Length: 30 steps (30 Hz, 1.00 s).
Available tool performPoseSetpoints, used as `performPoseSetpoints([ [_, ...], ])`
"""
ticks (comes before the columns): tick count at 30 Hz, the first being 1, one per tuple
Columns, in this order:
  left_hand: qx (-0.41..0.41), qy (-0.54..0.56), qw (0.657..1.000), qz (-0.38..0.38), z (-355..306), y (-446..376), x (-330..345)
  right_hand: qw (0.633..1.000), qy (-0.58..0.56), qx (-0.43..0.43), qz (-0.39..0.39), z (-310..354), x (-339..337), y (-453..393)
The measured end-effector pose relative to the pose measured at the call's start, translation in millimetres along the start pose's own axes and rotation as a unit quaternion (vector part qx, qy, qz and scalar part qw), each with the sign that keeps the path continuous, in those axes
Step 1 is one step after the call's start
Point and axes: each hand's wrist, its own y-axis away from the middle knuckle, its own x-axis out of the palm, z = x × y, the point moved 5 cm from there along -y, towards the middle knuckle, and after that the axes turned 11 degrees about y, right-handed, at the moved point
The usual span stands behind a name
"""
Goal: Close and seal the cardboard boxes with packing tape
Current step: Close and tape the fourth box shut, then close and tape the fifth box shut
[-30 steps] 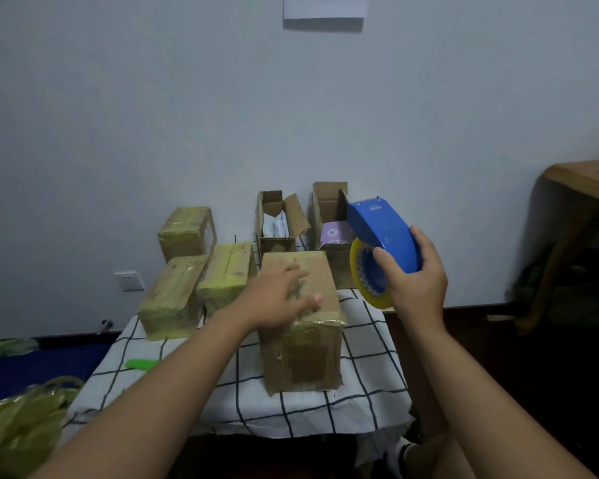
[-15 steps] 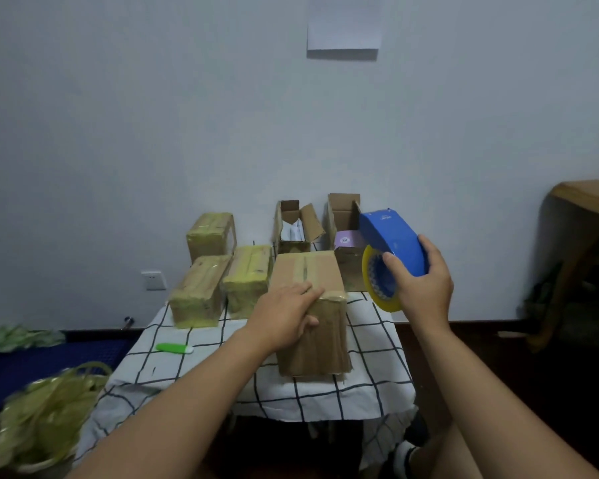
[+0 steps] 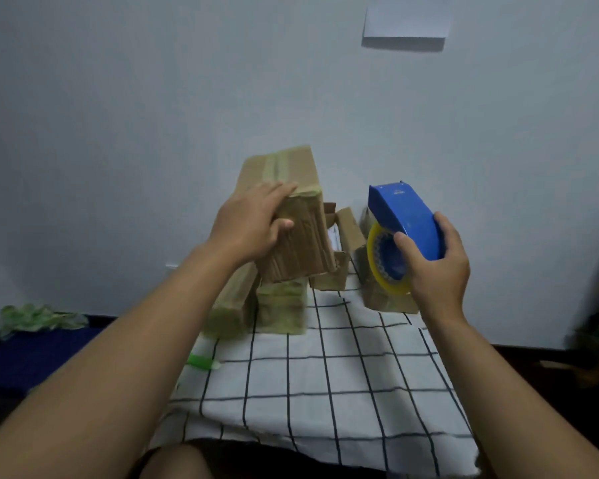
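My left hand (image 3: 253, 226) grips a taped cardboard box (image 3: 296, 236) by its near end and holds it in the air above the table, tilted up toward the wall. My right hand (image 3: 436, 267) holds a blue tape dispenser (image 3: 407, 219) with a yellow roll of packing tape (image 3: 377, 267) to the right of that box. Two taped boxes (image 3: 281, 304) lie under the lifted box. Behind them an open box (image 3: 343, 250) with white contents shows, and another cardboard box (image 3: 384, 299) sits partly hidden behind the dispenser.
The table has a white cloth with a black grid (image 3: 325, 368). A green object (image 3: 201, 361) lies at its left edge. A green bundle (image 3: 38, 318) lies on the floor at the left. White paper (image 3: 407, 24) hangs on the wall.
My left hand has lifted the taped box off the table and toward the back left. The dispenser stayed in my right hand. The view shifted left and down.
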Motion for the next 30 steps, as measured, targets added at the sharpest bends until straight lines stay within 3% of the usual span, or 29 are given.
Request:
performPoseSetpoints([
  [11, -0.013, -0.022, 1.0, 0.011, 121.4, -109.9, 87.0, 0.999, -0.007, -0.051, 0.008, 0.4, 133.1, -110.0],
  [30, 0.001, -0.029, 0.99, 0.136, 164.3, -147.2, 188.3, 0.999, 0.02, -0.021, 0.039, -39.0, 165.4, -140.1],
])
